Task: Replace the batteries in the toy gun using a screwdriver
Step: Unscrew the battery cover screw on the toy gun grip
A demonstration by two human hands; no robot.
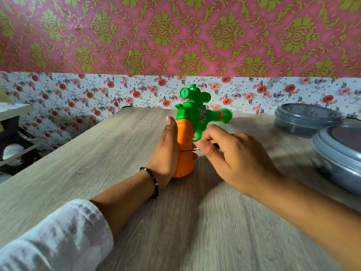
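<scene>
A green toy gun [195,112] with an orange grip lies on the wooden table [117,153], its barrel pointing right and its scope up. My left hand [166,153] grips the orange grip from the left, thumb up along it. My right hand [230,153] pinches a small screwdriver [190,151]. Its thin metal shaft runs left and its tip touches the side of the orange grip. The screwdriver's handle is mostly hidden in my fingers.
Two round grey lidded containers stand on the right: one [306,119] at the back, the other [340,153] nearer at the table's right edge. A floral wall runs behind the table. A white and black stand [11,132] is off the left edge.
</scene>
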